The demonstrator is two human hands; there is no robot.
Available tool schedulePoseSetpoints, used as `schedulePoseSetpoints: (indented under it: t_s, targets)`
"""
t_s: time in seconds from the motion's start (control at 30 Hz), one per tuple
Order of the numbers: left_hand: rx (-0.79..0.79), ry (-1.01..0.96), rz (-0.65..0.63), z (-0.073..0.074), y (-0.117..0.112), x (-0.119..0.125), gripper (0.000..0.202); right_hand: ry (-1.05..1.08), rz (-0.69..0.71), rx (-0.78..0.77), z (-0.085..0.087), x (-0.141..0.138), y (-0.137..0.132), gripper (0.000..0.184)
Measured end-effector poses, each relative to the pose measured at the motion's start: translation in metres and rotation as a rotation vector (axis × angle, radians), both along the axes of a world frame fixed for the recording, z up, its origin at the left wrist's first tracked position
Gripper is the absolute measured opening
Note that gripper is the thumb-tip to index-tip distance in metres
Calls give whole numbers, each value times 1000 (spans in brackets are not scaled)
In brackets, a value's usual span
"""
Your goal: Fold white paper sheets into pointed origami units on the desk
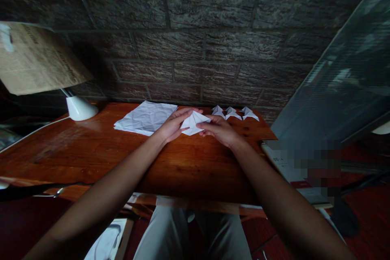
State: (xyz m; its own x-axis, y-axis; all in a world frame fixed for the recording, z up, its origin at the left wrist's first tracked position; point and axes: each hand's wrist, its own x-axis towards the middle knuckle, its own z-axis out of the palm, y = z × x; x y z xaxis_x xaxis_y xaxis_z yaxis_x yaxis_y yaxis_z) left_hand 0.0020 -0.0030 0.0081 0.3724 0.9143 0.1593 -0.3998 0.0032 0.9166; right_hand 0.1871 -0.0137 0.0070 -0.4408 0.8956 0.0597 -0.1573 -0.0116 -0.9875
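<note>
A partly folded white paper piece [192,123] lies on the wooden table [106,150] between both hands. My left hand [174,124] has its fingers laid along the paper's left edge, pinching it. On the paper's right lower edge rests my right hand [217,128], fingers curled and pressing it. Three small folded white paper shapes [234,112] stand in a row just behind my right hand. A creased, flattened sheet of white paper [146,118] lies to the left of my left hand.
A white lamp base [81,107] with a paper-covered shade [36,59] stands at the table's back left. A brick wall [195,36] rises behind the table. A book or pad [292,170] lies at the right edge. My legs show below the table.
</note>
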Motion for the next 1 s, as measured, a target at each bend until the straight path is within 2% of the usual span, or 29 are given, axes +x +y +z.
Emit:
schedulePoseSetpoints:
  t_s: [0.13, 0.27, 0.4, 0.57, 0.9, 1.0]
  targets:
    - [-24, 23, 20, -3, 3, 1, 32, -41, -19, 47, 2, 0, -1, 31]
    - [6, 19, 99, -7, 6, 4, 35, -86, -42, 98, 2, 0, -1, 31]
    - [74, 82, 193, -12, 9, 7, 37, -170, -59, 177, -1, 0, 1, 30]
    - [155, 163, 247, -16, 11, 6, 38, -270, -92, 307, -3, 1, 3, 31]
    - [111, 93, 34, -5, 5, -3, 35, -174, -98, 233, -1, 0, 1, 32]
    - [115, 96, 24, -4, 5, -4, 35, -191, -88, 258, -1, 1, 2, 33]
